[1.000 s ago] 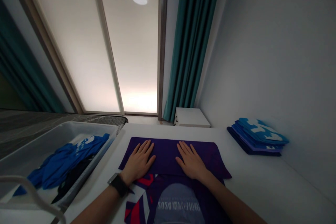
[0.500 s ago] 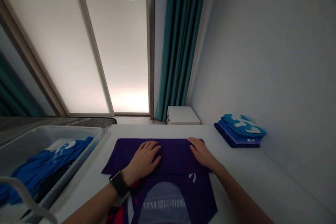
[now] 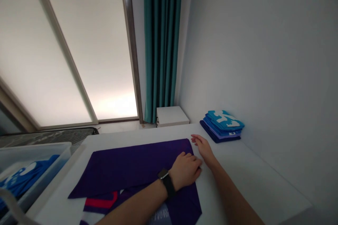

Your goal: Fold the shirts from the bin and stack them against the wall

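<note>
A purple T-shirt (image 3: 126, 161) lies on the white table, its far part folded over in a broad band. Red and white print and a pale grey patch with lettering show on its near part. My left hand (image 3: 186, 169), with a dark watch on the wrist, reaches across to the shirt's right edge. Its fingers are bent down on the cloth there, and the fingertips are partly hidden. Just beyond the shirt's far right corner, my right hand (image 3: 204, 149) is held with its fingers stretched out to the left and nothing in them.
A stack of folded blue and purple shirts (image 3: 223, 126) sits at the table's (image 3: 237, 179) far right, by the wall. On the left stands a translucent plastic bin (image 3: 63, 151) with crumpled blue clothing (image 3: 31, 172). Behind the table are a white cabinet (image 3: 173, 115) and a teal curtain (image 3: 163, 49).
The view has turned right. My left hand has moved from the middle of the folded band to the shirt's right edge. My right hand has come off the cloth, just past the corner.
</note>
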Tool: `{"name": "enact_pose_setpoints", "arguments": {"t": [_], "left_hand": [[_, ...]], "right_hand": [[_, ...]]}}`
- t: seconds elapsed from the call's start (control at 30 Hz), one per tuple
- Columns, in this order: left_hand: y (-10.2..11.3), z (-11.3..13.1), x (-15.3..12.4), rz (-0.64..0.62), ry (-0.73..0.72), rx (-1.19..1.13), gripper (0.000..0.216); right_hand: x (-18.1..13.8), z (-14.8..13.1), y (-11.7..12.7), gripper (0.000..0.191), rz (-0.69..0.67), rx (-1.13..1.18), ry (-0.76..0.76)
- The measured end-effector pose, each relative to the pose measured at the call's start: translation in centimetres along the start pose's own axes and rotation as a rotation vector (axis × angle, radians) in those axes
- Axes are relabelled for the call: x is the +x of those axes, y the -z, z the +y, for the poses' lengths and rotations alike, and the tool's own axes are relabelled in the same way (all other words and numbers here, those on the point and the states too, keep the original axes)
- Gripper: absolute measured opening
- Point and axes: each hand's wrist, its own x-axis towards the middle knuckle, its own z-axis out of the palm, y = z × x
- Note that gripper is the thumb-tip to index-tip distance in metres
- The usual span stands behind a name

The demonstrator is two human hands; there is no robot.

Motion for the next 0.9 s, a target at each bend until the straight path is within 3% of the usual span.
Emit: {"name": "enact_pose_setpoints", "arguments": {"t": [0.23,0.43,0.6,0.73,0.9], "left_hand": [[-1.4,1.0,1.1,0.018,0.026,-0.004,0.012],[0.3,-0.8,0.6,0.046,0.167,-0.196,0.01],[2.3,-4.0,-1.6,0.289,0.328,-0.56,0.012],[2.6,-5.0,-2.9,0.415,0.394,-0.696,0.014],[2.8,-3.5,-3.9,0.307,0.261,-0.65,0.016]], "right_hand": [[0.0,-0.2,-0.2,0.045,0.031,-0.004,0.008],[-0.3,-0.8,0.5,0.041,0.051,-0.103,-0.003],[-0.8,-1.2,0.1,0.038,-0.021,-0.164,-0.015],[-1.0,-1.3,-0.9,0.04,-0.078,-0.165,-0.014],[-0.9,-1.1,-1.3,0.044,-0.078,-0.174,-0.002]]}}
